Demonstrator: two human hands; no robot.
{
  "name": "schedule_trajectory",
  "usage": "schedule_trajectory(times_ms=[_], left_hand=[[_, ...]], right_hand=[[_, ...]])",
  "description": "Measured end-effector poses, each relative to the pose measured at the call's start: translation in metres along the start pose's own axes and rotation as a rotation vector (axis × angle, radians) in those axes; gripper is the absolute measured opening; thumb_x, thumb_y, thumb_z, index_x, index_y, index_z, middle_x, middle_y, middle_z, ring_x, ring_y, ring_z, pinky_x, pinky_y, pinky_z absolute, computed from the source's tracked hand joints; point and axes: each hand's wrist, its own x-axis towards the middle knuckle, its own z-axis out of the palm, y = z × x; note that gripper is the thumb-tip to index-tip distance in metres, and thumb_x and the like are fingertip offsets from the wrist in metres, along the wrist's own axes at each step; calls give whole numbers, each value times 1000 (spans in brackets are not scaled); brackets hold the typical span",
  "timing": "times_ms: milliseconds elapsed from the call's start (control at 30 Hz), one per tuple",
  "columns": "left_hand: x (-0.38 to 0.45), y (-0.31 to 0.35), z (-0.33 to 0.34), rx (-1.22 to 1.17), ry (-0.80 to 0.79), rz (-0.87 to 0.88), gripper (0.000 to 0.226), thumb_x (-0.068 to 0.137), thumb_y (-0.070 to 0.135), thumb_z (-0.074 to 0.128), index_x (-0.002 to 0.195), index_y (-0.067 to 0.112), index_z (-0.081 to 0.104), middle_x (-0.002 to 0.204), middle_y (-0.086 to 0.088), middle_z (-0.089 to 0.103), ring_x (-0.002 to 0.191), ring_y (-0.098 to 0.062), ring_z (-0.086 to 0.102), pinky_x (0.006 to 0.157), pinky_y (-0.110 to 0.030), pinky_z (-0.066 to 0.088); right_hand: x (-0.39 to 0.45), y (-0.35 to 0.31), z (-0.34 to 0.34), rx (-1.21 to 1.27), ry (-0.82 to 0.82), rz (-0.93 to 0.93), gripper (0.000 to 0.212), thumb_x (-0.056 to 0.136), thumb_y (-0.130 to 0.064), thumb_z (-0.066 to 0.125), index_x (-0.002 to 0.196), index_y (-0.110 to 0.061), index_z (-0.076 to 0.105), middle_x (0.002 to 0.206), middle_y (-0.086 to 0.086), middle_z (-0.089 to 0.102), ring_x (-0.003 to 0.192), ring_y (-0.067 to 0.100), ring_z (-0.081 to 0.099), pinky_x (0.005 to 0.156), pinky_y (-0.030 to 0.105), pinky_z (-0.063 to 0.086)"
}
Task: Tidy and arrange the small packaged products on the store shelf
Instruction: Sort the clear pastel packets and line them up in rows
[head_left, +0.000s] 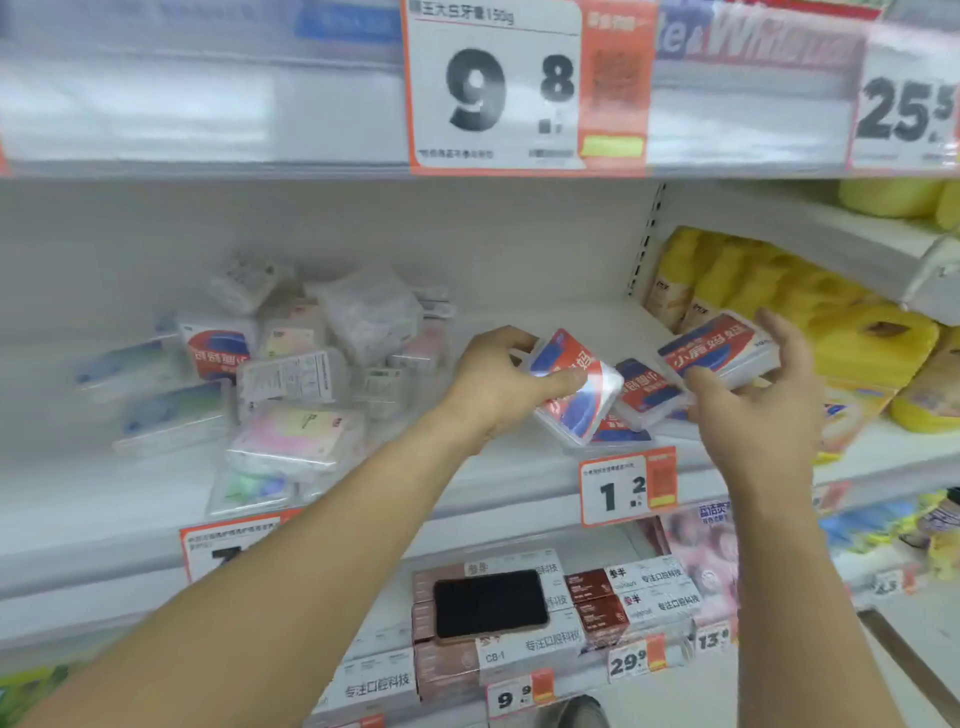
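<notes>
Two hands work above the shelf (519, 467) in the head view: the left hand (501, 379) grips a red-and-blue pack (576, 395), the right hand (753, 384) pinches another pack (719, 348). Best stack them squarely on the loose packs (641, 392) lying between. A jumbled pile (291, 374) crowds the left; yellow bottles (852, 322) hem the right.

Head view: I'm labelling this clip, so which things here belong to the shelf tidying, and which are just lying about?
Job:
red-and-blue packs in the left hand and right hand
red-and-blue packs on the shelf
jumbled clear packs

Lying about:
black phone on the boxes below
yellow bottles
price tags
</notes>
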Motion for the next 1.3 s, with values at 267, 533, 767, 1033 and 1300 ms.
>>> schedule_trajectory(times_ms=[267,533,767,1033,1300], left_hand=[[11,-15,58,555,116,154,44,91,44,56,121,11,58,115,-16,46,104,-32,53,90,-33,44],[7,-12,57,504,6,99,43,92,42,54,123,12,53,112,-11,57,101,-25,59,74,-25,40],[-13,-9,37,491,-104,122,54,87,42,62,130,14,45,123,-8,51,104,-20,57,77,-26,43],[-39,-15,-16,744,45,423,29,89,32,54,107,13,65,109,-5,59,103,-23,57,89,-36,46],[-76,-37,-112,997,190,388,37,83,39,47,103,15,67,105,-6,62,105,-29,53,89,-43,46]], right_hand=[[28,34,-21,-297,28,87,65,86,-41,67,143,-19,44,127,13,57,119,31,53,93,37,41],[30,39,-27,-457,-203,160,71,83,-41,71,144,-18,43,143,19,46,133,36,42,108,44,34],[27,34,-12,-541,-338,89,41,80,-47,73,111,-21,71,137,10,55,119,30,56,96,39,46],[15,12,1,-158,98,-30,14,83,-17,62,96,-14,67,84,-1,68,80,13,66,82,31,53],[-61,-26,66,121,-284,-305,18,82,-3,61,95,-15,66,84,-1,65,72,6,60,67,18,48]])
